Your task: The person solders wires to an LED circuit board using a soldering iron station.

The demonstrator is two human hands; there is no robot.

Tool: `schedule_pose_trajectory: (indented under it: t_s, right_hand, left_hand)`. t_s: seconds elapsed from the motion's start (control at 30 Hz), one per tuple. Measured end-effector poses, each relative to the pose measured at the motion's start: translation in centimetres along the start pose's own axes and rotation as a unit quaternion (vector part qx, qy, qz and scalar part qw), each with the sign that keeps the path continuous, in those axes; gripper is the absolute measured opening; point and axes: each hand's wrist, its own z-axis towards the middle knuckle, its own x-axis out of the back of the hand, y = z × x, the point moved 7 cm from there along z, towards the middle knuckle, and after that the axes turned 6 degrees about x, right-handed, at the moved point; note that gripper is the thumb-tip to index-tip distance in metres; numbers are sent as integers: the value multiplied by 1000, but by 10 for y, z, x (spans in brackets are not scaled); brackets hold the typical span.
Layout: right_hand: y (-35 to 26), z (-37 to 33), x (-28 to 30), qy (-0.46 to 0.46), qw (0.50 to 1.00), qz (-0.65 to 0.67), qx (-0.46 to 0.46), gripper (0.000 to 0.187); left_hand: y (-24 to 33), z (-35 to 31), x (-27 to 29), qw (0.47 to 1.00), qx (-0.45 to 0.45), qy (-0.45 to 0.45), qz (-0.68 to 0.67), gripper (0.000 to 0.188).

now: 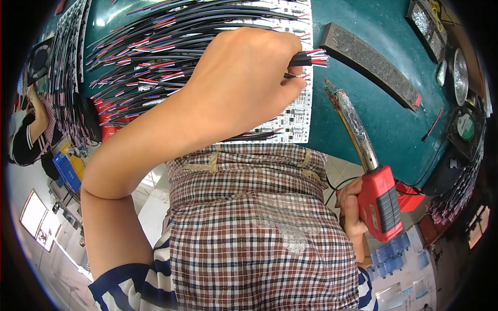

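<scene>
My left hand (pixel 254 72) reaches across the white circuit boards (pixel 298 116). Its fingers are closed round a small bundle of black cables (pixel 311 59), whose red, white and black wire ends stick out past the fingertips to the right. Rows of similar black cables (pixel 150 62) lie over the boards, their coloured ends fanned to the left. My right hand (pixel 353 205), low at the right, grips a red soldering gun (pixel 381 205). The gun's metal barrel slants up to the left, and its tip is just right of the boards' edge, apart from the cables.
A long dark bar (pixel 371 65) lies on the green table (pixel 342 124) beyond the soldering tip. To the right are a metal bowl (pixel 459 75), a small fan (pixel 464 124) and a loose wire (pixel 433 124). Another person's arm (pixel 39 114) shows at the far left.
</scene>
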Motion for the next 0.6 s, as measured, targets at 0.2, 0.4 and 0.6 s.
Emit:
schedule_pose_trajectory:
  t_s: [0.2,0.4,0.6]
  right_hand:
    - [-8,3,2,20,1000,21,-8,16]
    - [-5,2,3,29,999,-19,8,16]
    - [-18,6,4,47,987,61,144,20]
  left_hand:
    - [-8,-4,4,998,12,14,-52,17]
    - [12,-2,53,980,-31,182,77,9]
    - [24,-24,59,994,-33,103,-7,18]
